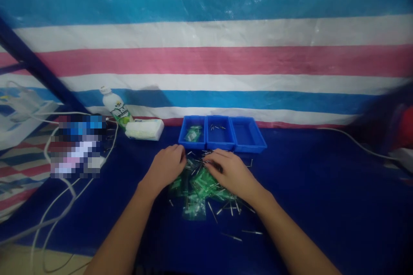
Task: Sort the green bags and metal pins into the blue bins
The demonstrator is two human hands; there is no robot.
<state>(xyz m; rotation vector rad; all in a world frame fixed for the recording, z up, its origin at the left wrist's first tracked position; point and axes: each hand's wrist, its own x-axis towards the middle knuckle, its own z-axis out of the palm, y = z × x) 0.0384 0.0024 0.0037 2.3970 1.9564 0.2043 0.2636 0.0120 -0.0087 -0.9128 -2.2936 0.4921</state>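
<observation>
My left hand [169,164] is closed, its fingers curled at the left edge of a pile; whatever is in them is hidden. Opposite it, my right hand [228,169] has thumb and fingertips pinched together among thin metal pins [197,164], and I cannot make out what it grips. Below and between both hands lie green-looking clear plastic packets [205,184]. One packet [194,208] sticks out toward me. Loose slim metal rods [212,212] are scattered at the near right of the pile.
Behind the pile stand three joined blue trays: the left tray [181,137] holds packets, the middle tray [221,141] a few metal pieces, the right tray [248,135] nothing visible. A bottle [116,105], a tissue pack [145,129] and white cables [69,189] are at left. A striped sheet [206,60] hangs behind.
</observation>
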